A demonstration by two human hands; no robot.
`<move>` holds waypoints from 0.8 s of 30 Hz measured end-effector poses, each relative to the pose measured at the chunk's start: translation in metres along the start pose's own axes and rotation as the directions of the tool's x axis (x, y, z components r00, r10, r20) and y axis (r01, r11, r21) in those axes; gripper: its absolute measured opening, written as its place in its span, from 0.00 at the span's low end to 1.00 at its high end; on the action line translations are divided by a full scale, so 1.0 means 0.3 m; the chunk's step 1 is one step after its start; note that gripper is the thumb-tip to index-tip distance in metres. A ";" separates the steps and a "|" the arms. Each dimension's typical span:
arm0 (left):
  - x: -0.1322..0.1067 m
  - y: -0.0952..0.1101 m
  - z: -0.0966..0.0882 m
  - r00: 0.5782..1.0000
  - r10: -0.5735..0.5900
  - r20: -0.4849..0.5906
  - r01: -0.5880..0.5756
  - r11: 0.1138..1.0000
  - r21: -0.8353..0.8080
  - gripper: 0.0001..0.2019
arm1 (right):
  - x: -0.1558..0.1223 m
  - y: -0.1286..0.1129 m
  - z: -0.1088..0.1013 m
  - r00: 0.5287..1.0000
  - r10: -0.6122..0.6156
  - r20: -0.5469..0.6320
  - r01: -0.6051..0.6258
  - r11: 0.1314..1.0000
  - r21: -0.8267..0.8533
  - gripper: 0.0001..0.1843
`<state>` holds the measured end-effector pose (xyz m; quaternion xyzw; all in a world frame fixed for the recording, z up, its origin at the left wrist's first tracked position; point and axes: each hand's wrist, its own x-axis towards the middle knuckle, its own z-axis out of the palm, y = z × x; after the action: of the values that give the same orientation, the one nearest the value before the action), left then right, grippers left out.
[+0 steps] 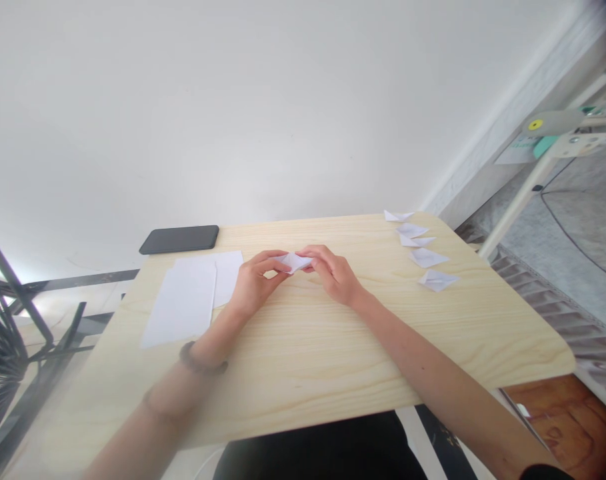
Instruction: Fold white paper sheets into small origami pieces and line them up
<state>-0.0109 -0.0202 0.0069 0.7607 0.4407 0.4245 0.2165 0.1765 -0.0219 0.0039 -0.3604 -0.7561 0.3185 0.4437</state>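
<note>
A small folded white paper boat (pixel 293 262) is held between both hands over the middle of the table. My left hand (pixel 255 280) pinches its left end between thumb and fingers. On the other side, my right hand (pixel 335 275) grips the right end, its fingers curled and partly hiding that tip. Along the table's right side stand several finished-looking folded paper boats (pixel 437 280) in a loose row. White paper sheets (pixel 185 300) lie in an overlapping stack to the left of my left hand.
A black phone (pixel 180 239) lies at the back left of the light wooden table (pixel 293 373), which stands against a white wall. To the right is a white metal frame (pixel 525 190). Dark chair-like bars (pixel 13 287) stand at the left.
</note>
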 end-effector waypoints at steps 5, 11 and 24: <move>-0.001 0.008 -0.004 0.996 0.084 -0.010 -0.083 0.994 0.078 0.05 | 0.000 0.011 -0.007 0.993 -0.103 0.063 0.112 0.977 -0.184 0.12; -0.003 -0.003 -0.002 0.994 0.112 0.013 -0.113 0.987 0.115 0.04 | 0.004 0.032 0.002 0.993 -0.103 0.057 0.114 0.964 -0.241 0.08; -0.005 -0.015 -0.002 0.991 0.127 0.049 -0.133 0.977 0.165 0.05 | 0.003 0.029 -0.010 0.978 -0.139 0.158 0.195 0.884 -0.425 0.10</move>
<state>-0.0140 -0.0192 0.0034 0.8114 0.4200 0.3845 0.1320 0.1812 -0.0160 -0.0014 -0.3641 -0.8625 0.1226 0.3295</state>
